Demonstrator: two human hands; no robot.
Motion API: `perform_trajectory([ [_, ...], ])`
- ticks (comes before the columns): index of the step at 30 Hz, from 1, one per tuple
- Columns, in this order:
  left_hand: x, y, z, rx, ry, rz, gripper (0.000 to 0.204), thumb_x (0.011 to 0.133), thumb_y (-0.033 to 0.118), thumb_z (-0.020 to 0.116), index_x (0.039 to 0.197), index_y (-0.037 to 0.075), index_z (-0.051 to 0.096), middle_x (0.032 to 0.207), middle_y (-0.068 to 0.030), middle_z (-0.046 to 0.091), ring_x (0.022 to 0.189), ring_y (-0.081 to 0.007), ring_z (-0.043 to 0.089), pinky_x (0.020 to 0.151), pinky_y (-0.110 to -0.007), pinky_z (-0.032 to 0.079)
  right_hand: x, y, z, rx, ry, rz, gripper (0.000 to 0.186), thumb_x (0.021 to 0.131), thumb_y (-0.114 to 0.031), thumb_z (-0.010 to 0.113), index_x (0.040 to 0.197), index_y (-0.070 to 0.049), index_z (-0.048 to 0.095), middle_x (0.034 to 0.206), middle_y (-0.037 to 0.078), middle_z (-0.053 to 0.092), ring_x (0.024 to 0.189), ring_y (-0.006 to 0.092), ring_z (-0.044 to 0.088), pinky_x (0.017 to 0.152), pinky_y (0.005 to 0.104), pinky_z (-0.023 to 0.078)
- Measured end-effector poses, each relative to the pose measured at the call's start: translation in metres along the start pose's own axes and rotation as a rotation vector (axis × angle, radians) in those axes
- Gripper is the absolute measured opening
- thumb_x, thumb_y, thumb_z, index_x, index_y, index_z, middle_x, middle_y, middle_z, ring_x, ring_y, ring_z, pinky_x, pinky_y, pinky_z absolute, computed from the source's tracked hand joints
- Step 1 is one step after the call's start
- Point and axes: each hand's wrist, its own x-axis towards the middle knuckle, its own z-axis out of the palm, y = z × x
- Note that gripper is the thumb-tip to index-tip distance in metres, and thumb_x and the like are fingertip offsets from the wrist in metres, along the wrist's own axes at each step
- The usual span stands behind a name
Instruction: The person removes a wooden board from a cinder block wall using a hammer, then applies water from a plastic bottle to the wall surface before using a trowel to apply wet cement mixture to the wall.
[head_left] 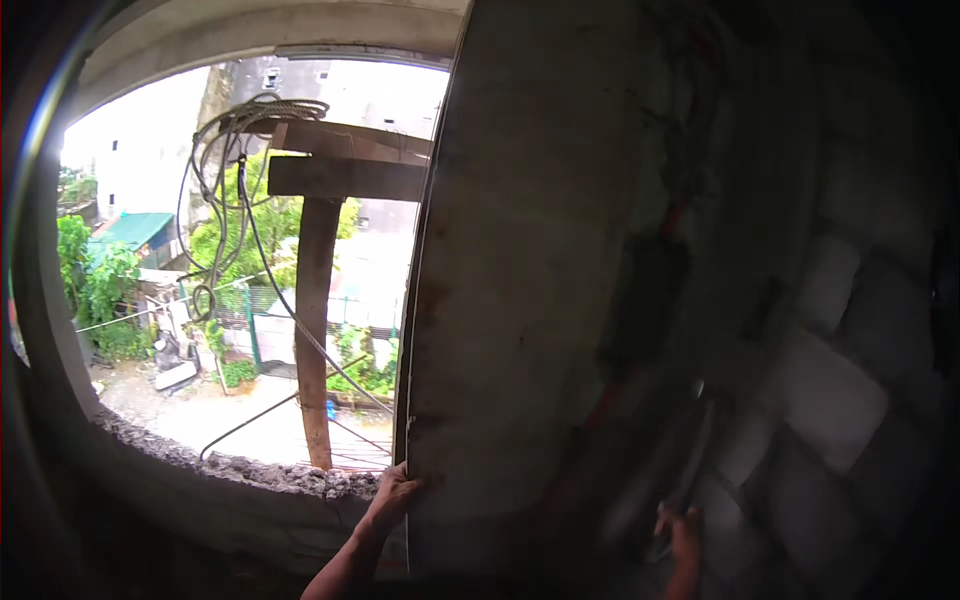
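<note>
My left hand (398,492) is closed at the lower right corner of the window opening, against the vertical edge of a grey concrete wall (520,250). A thin pale strip (409,440) runs along that edge by my fingers; whether they grip it is hard to see. Further right, in shadow, my right hand (682,525) is closed around a long pale tool (697,445), smeared by motion. Its upper end shows a bright glint, and its exact kind is unclear. Behind it, the dark wall has a recessed box (645,300) with orange-red conduit (600,405) above and below.
Broken, rough concrete lines the window sill (250,472). Outside the opening stands a wooden post with crosspieces (316,300), hung with coiled rope (225,150). A bent bar (245,422) rises by the sill. Concrete blocks (835,400) form the wall at right.
</note>
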Motion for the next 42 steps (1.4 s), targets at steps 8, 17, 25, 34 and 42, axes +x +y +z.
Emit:
perform_trajectory([
  [8, 0.01, 0.001, -0.005, 0.036, 0.004, 0.029, 0.019, 0.092, 0.011, 0.07, 0.109, 0.003, 0.067, 0.096, 0.0007, 0.069, 0.085, -0.0053, 0.061, 0.072, -0.023, 0.05, 0.076, -0.342, 0.002, -0.987, 0.626, -0.524, 0.08, 0.085, -0.055, 0.07, 0.129, 0.01, 0.054, 0.118, 0.031, 0.063, 0.116, 0.0409, 0.061, 0.096, 0.0457, 0.048],
  [17, 0.021, -0.038, -0.017, 0.081, -0.038, 0.216, 0.023, 0.091, 0.0, 0.062, 0.114, -0.001, 0.065, 0.103, -0.003, 0.071, 0.095, -0.0096, 0.062, 0.085, -0.027, 0.05, 0.089, -0.57, 0.026, -1.728, 0.72, -1.01, 0.058, 0.092, -0.036, 0.064, 0.138, -0.003, 0.05, 0.139, 0.019, 0.054, 0.13, 0.0354, 0.051, 0.108, 0.0443, 0.042],
  [25, 0.017, -0.026, -0.015, 0.165, -0.053, 0.273, 0.036, 0.083, -0.003, 0.063, 0.118, -0.003, 0.063, 0.105, -0.0067, 0.072, 0.097, -0.0113, 0.064, 0.087, -0.028, 0.051, 0.06, -0.702, 0.108, -2.201, 0.54, -0.623, 0.065, 0.065, -0.04, 0.081, 0.116, -0.002, 0.069, 0.127, 0.019, 0.063, 0.121, 0.0349, 0.058, 0.104, 0.045, 0.047],
  [34, 0.031, -0.051, 0.004, 0.053, -0.126, 0.35, 0.034, 0.085, -0.004, 0.063, 0.119, -0.002, 0.065, 0.098, -0.0077, 0.074, 0.093, -0.0109, 0.066, 0.084, -0.028, 0.052, 0.079, -0.811, 0.027, -2.519, 0.67, -0.655, 0.058, 0.065, -0.04, 0.083, 0.11, -0.005, 0.072, 0.109, 0.016, 0.071, 0.101, 0.033, 0.067, 0.097, 0.0442, 0.051],
  [42, 0.04, -0.03, -0.017, -0.075, -0.032, 0.164, 0.033, 0.086, 0.0, 0.067, 0.118, -0.002, 0.064, 0.095, -0.0075, 0.073, 0.089, -0.009, 0.065, 0.079, -0.027, 0.052, 0.035, -0.656, 0.105, -2.04, 0.927, -0.929, 0.027, 0.086, -0.026, 0.065, 0.101, -0.005, 0.072, 0.105, 0.016, 0.071, 0.096, 0.0328, 0.069, 0.083, 0.0469, 0.055],
])
